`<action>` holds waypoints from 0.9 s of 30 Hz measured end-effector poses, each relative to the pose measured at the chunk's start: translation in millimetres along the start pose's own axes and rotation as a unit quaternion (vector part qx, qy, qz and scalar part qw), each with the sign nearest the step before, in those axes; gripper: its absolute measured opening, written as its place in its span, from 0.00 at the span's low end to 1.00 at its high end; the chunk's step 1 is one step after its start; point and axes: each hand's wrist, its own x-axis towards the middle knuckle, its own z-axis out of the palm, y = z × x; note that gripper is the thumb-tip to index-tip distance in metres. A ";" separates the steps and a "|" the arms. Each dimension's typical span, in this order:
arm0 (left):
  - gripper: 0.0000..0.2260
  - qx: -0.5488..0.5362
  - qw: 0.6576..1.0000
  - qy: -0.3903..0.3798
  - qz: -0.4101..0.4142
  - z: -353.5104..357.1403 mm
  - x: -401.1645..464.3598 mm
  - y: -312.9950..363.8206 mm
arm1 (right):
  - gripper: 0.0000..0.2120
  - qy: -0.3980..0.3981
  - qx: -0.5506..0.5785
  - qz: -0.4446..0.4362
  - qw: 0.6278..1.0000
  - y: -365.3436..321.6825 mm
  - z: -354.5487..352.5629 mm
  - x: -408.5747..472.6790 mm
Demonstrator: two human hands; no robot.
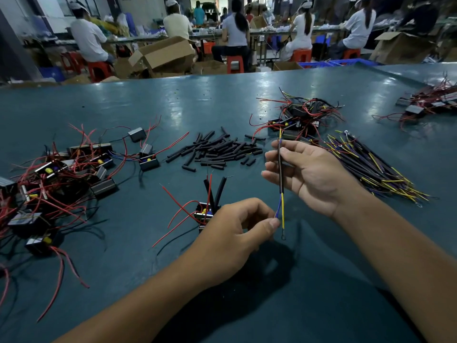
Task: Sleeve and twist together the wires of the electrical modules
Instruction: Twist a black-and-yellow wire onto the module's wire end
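Two hands work on one sleeved wire pair [281, 174] held upright above the table [247, 100]: the right hand [309, 177] holds its sleeve, the left hand [237, 233] pinches the blue end (the module [204, 214] lies under it), so joining it to the module's wires seems next.

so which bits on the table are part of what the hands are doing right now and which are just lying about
In use:
- sleeved blue and yellow wire pair, held by the right hand
- its lower end, pinched by the left hand
- module by the left hand, two black sleeves standing up from it

Lying about:
- loose black sleeves
- module heaps, left and centre-right
- bundle of wire pairs
- cardboard boxes behind
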 end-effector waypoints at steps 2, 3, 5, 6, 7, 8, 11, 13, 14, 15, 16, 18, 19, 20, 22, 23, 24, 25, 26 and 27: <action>0.07 -0.010 1.000 0.002 -0.002 -1.2 0.7 -0.6 | 0.07 -0.019 -0.021 0.006 1.000 -1.2 -1.1 -2.1; 0.07 -0.010 1.000 0.000 -0.004 -1.5 0.5 -0.6 | 0.06 -0.029 -0.037 0.007 0.999 -1.1 -1.4 -3.0; 0.07 0.001 1.000 -0.010 -0.005 -1.8 -0.3 0.7 | 0.05 -0.043 -0.093 -0.007 0.995 -0.9 -2.5 -3.0; 0.07 0.007 1.000 -0.008 -0.004 -1.7 -0.3 1.1 | 0.05 -0.048 -0.144 -0.026 0.988 -1.4 -4.4 -2.7; 0.07 0.006 1.000 0.006 -0.004 -1.9 0.2 1.2 | 0.05 -0.059 -0.212 -0.053 0.974 -3.1 -7.1 -2.3; 0.05 -0.005 1.000 0.029 -0.006 -2.3 1.2 1.5 | 0.05 -0.080 -0.287 -0.079 0.951 -6.1 -10.6 -2.3; 0.03 -0.102 0.988 0.106 -0.035 -2.8 5.5 1.3 | 0.04 -0.190 -0.425 -0.080 0.882 -18.0 -21.6 -4.5; 0.03 -0.177 0.973 0.136 -0.061 -2.1 6.9 1.1 | 0.07 -0.242 -0.433 -0.037 0.867 -24.4 -26.2 -7.1; 0.04 -0.179 0.971 0.144 -0.064 -1.7 7.3 -0.5 | 0.08 -0.258 -0.436 -0.024 0.862 -26.4 -27.9 -7.9; 0.03 -0.153 0.975 0.151 -0.063 -1.7 8.0 -3.0 | 0.07 -0.270 -0.441 -0.019 0.855 -27.2 -29.0 -8.0; 0.03 -0.119 0.978 0.157 -0.062 -1.8 8.6 -5.4 | 0.06 -0.279 -0.449 -0.021 0.849 -27.3 -30.3 -7.8; 0.02 -0.085 0.979 0.173 -0.063 -3.9 9.9 -8.5 | 0.02 -0.286 -0.466 -0.039 0.836 -26.2 -31.1 -7.6; 0.02 -0.091 0.978 0.179 -0.064 -5.5 10.5 -9.3 | 0.00 -0.287 -0.477 -0.050 0.829 -25.6 -31.2 -7.5; 0.03 -0.103 0.976 0.181 -0.063 -7.3 10.5 -9.4 | 0.01 -0.284 -0.488 -0.061 0.823 -25.1 -31.3 -7.2; 0.08 -0.132 0.973 0.181 -0.052 -9.4 9.9 -7.3 | 0.02 -0.280 -0.503 -0.078 0.814 -23.9 -31.1 -6.2; 0.10 -0.145 0.972 0.180 -0.043 -10.1 9.5 -6.3 | 0.02 -0.277 -0.504 -0.083 0.814 -23.4 -31.0 -5.5; 0.12 -0.154 0.971 0.180 -0.035 -10.5 9.2 -4.7 | 0.03 -0.276 -0.503 -0.085 0.815 -23.1 -31.1 -5.0; 0.13 -0.160 0.970 0.179 -0.029 -10.9 8.9 -3.1 | 0.03 -0.277 -0.502 -0.086 0.815 -22.6 -31.0 -4.5; 0.13 -0.162 0.970 0.177 -0.026 -11.1 8.6 -2.0 | 0.03 -0.280 -0.504 -0.087 0.812 -22.1 -31.1 -4.3; 0.14 -0.162 0.971 0.173 -0.025 -11.2 8.3 -1.1 | 0.03 -0.283 -0.508 -0.088 0.809 -21.4 -31.0 -4.2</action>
